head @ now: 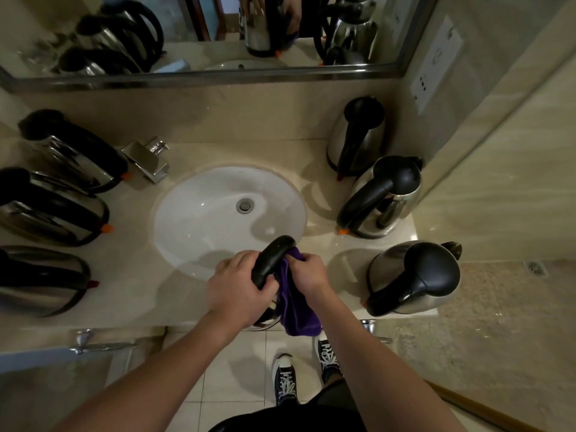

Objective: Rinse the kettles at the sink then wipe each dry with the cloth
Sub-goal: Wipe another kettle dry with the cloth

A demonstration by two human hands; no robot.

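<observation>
Kettle (270, 263), stainless steel, black handle: held over the sink's (187, 213) near rim. Left hand (240, 285) curls fingers around the handle; right hand (308, 271) pinches purple cloth (296, 307) against the body (likely wet-slick, rigid; handle the surest hold).

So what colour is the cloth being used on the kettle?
Purple cloth, clearest in the head view.

The sink basin (202, 219) lies open from above. Its left flank is lined by three kettles (56, 207), its right by three more (389, 198). The far-left rim is guarded by the faucet (146, 160). Narrow gaps seem left between kettles.
</observation>
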